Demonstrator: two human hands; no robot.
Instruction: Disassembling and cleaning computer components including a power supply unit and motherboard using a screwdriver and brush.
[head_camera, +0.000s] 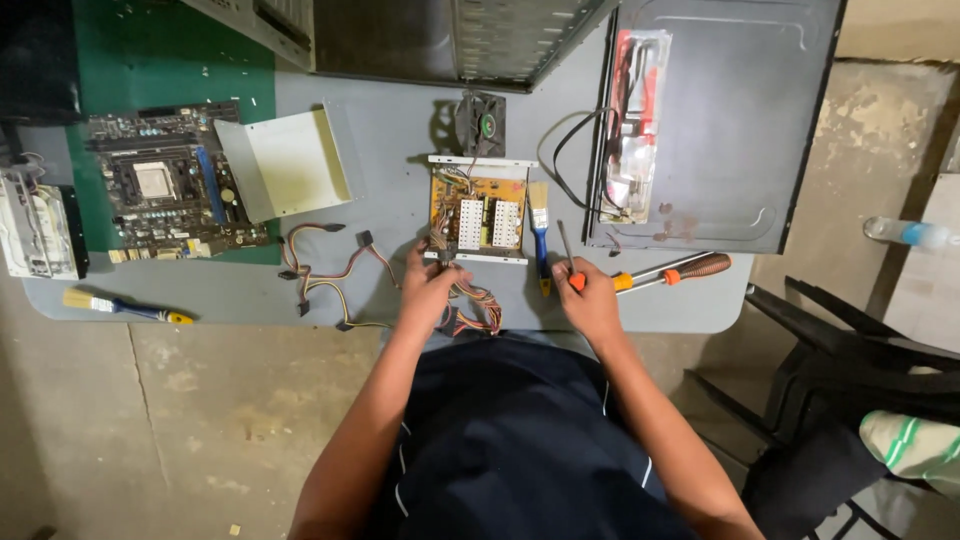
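An orange power-supply circuit board (478, 214) with white heat sinks lies in an open metal frame at the middle of the grey table (385, 140). My left hand (428, 285) grips the bundle of coloured wires (475, 305) at the board's near left corner. My right hand (586, 295) holds a small screwdriver (568, 255) with an orange handle, its shaft pointing away from me, just right of the board. A blue-handled paintbrush (539, 232) lies between the board and the screwdriver.
A motherboard (168, 182) lies on a green mat at left, beside a bent metal plate (290, 165). Loose cables (325, 270), a fan (481, 123), a dark case panel (720, 120), two screwdrivers (675, 270), a second brush (125, 307) and a black chair (850, 370) surround the spot.
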